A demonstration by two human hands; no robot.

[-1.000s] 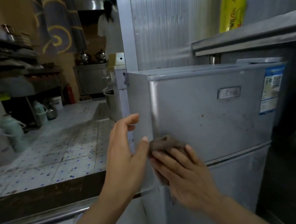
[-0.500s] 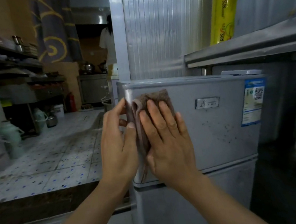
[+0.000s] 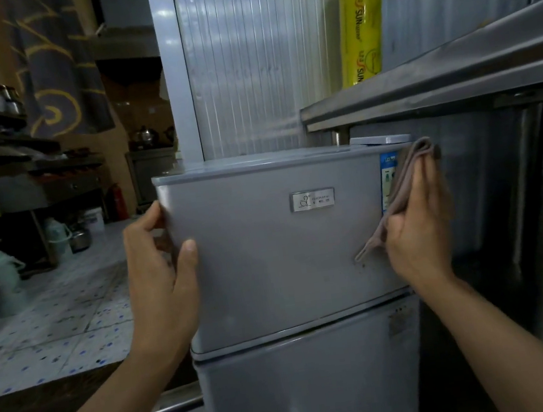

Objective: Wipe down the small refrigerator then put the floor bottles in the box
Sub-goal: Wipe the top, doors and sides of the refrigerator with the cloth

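Against the silver mini fridge's (image 3: pixel 280 256) upper door, the right hand (image 3: pixel 417 221) presses a brown cloth (image 3: pixel 402 188) flat over the blue label (image 3: pixel 387 170); the left hand (image 3: pixel 159 272) grips the door's left edge. A yellow cling-film roll (image 3: pixel 359 18) stands on the steel shelf (image 3: pixel 436 80) above.

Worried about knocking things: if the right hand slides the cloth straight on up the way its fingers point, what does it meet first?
Probably the flat grey piece on the refrigerator top, just above the cloth under the right hand; depth is unclear, so it may pass beside it.
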